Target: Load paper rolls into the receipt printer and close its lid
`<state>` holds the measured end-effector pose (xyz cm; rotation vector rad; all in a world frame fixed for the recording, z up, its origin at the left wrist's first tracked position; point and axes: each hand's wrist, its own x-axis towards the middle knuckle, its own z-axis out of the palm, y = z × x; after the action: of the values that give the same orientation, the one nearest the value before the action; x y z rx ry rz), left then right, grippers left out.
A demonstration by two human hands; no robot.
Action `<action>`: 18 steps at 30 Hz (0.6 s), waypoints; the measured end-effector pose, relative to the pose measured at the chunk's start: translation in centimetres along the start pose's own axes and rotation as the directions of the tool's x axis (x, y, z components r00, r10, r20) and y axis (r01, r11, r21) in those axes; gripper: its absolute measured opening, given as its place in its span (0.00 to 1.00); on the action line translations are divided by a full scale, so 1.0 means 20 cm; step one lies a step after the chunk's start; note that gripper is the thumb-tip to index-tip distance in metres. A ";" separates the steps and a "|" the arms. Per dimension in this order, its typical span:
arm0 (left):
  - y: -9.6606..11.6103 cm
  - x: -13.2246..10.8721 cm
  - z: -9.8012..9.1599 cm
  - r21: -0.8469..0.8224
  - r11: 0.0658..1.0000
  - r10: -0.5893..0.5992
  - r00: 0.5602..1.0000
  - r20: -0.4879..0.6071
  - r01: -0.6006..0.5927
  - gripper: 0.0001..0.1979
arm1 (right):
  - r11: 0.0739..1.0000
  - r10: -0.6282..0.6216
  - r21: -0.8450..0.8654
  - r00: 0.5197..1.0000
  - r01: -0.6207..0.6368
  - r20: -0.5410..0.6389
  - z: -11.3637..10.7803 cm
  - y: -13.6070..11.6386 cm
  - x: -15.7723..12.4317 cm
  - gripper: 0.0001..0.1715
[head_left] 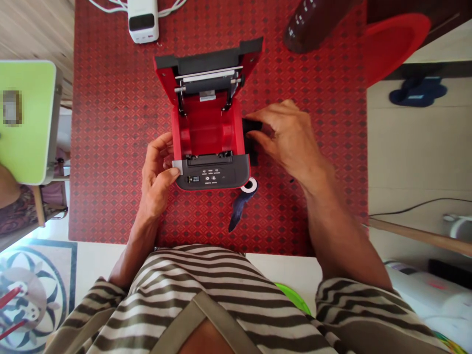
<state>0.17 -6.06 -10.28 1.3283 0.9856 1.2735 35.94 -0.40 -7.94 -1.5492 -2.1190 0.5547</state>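
Note:
A red and black receipt printer (212, 172) stands on the table with its lid (212, 69) raised and its red paper bay (206, 130) bare inside. My left hand (157, 174) grips the printer's left side, thumb on the front corner by a grey patch and fingers along the side wall. At the right side, my right hand (289, 135) pinches a black piece (252, 125) between thumb and fingers; what kind of thing it is I cannot make out. Just off the front right corner lies a small roll (249, 185) with a white ring end and a dark blue tail.
The red patterned table (118, 196) carries a white power bank (143, 22) with cables at the back left and a dark bottle (309, 24) at the back right. A red chair (396, 44) stands beyond the right edge. A green-topped table (29, 123) is at left.

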 end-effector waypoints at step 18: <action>-0.05 0.00 0.01 -0.004 0.998 0.066 0.998 0.018 -0.066 0.39 | 0.962 0.219 0.166 0.976 -0.216 -0.001 -0.20 -0.08 0.02 0.17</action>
<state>0.51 -6.00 -11.25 1.3773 0.9336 1.3101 36.94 -0.30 -3.67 -1.6944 -1.8476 0.7667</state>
